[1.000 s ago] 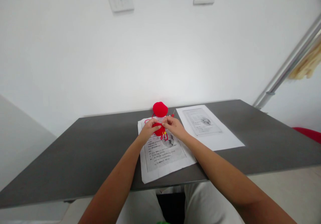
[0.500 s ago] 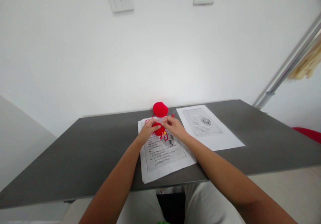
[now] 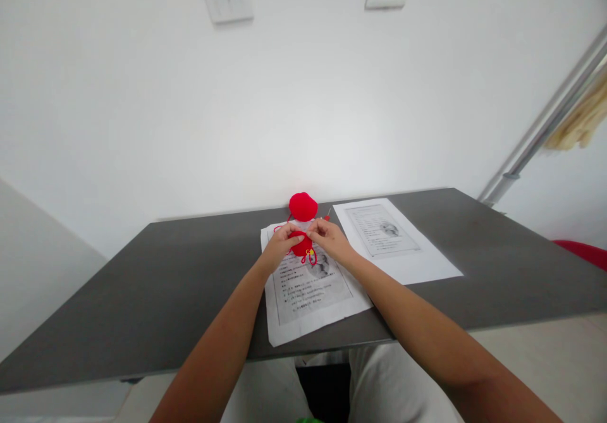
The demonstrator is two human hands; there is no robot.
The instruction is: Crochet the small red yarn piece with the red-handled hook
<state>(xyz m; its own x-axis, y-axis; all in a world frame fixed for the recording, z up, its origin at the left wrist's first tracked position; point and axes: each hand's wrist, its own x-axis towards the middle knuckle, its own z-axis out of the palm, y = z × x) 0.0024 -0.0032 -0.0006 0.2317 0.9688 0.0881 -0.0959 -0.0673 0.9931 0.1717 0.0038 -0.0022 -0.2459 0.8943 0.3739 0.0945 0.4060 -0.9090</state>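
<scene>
A small red crochet piece with a yellow marker and a loose red strand hangs between my two hands above a printed sheet. My left hand pinches its left side with closed fingers. My right hand pinches its right side, and a thin red-tipped hook sticks up beyond those fingers. A ball of red yarn sits just behind the hands near the table's back edge.
A dark grey table stands against a white wall. A second printed sheet lies to the right. A metal rail slants at the far right, and something red shows beyond the table's right edge.
Both hands stay pinched on the red piece; the fingers have shifted only slightly and the piece sits a touch lower.
</scene>
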